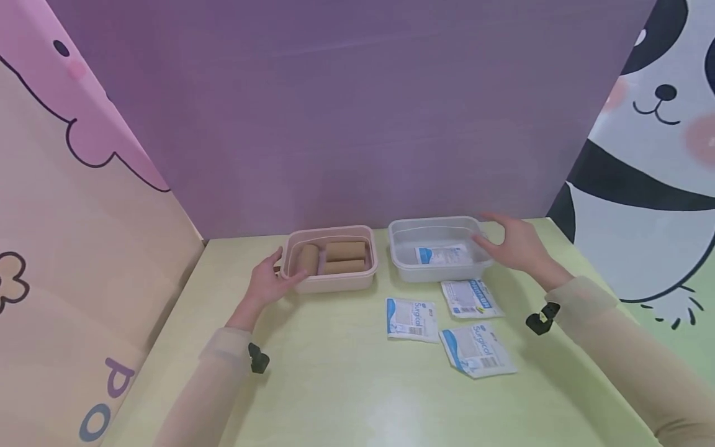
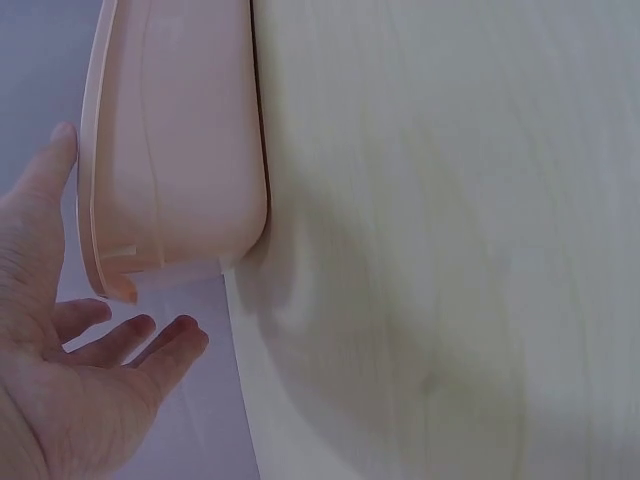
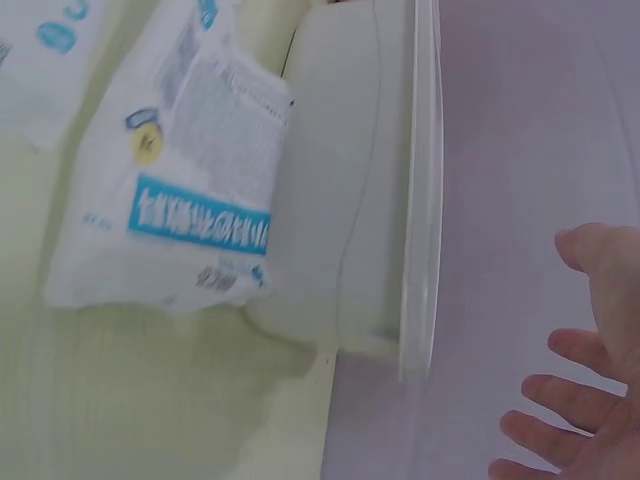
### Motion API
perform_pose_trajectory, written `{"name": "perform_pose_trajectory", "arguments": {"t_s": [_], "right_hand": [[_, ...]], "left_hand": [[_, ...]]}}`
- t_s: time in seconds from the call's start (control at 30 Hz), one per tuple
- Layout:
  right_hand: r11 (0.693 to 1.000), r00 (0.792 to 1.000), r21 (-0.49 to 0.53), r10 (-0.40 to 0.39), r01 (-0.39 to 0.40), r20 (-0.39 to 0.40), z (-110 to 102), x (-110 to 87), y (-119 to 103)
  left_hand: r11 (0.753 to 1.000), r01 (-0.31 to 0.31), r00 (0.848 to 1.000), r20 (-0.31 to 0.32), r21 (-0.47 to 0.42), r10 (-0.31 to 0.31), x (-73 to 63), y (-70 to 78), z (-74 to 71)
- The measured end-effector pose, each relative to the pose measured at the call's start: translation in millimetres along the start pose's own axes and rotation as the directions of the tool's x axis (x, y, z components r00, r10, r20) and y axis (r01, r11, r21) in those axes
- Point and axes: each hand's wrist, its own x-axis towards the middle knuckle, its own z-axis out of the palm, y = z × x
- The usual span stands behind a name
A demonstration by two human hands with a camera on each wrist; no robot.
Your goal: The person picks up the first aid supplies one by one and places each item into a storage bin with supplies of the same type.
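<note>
A pink plastic bin [image 1: 335, 284] holds three tan rolls [image 1: 345, 251], which look like bandage rolls. My left hand [image 1: 266, 280] is at its left end, thumb at the rim; in the left wrist view the other fingers [image 2: 180, 345] spread loosely just past the bin's end. To the right stands a pale grey bin [image 1: 441, 273] with a white-and-blue packet [image 1: 444, 254] inside. Beside its right end, my right hand [image 1: 516, 243] has thumb and fingers spread and holds nothing; the right wrist view shows a gap between fingers and rim.
In front of the grey bin lie three white-and-blue packets: one printed "Surgical" [image 1: 412, 320], a larger one also printed "Surgical" [image 1: 478, 351], and another [image 1: 472, 298] close against the bin. A purple panel [image 1: 357, 124] rises behind the pale table [image 1: 335, 385].
</note>
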Motion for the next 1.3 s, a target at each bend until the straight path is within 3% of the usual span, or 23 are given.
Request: {"name": "perform_pose_trajectory", "arguments": {"t_s": [0.23, 0.57, 0.73, 1.03, 1.3], "right_hand": [[0.999, 0.999, 0.004, 0.035, -0.035, -0.001, 0.4, -7.3, 17.0], [0.989, 0.989, 0.062, 0.129, -0.133, 0.069, 20.6, -10.8, 34.5], [0.978, 0.985, 0.131, 0.156, -0.165, 0.073, 32.8, -12.4, 36.5], [0.939, 0.959, 0.221, 0.229, -0.263, 0.166, 52.6, -12.6, 40.3], [0.939, 0.964, 0.241, 0.208, -0.244, 0.168, 53.9, -13.9, 35.8]], "left_hand": [[1.0, -0.005, 1.0, -0.001, 0.01, 0.005, -2.5, 3.7, -0.2], [0.998, -0.038, 0.997, -0.071, 0.054, 0.042, -3.6, 8.2, -4.8], [0.996, -0.071, 0.991, -0.112, 0.057, 0.077, -4.1, 22.9, -10.8], [0.983, -0.175, 0.975, -0.13, 0.051, 0.18, -8.3, 57.8, -18.0], [0.98, -0.201, 0.973, -0.114, 0.01, 0.201, -11.6, 77.9, -21.0]]}}
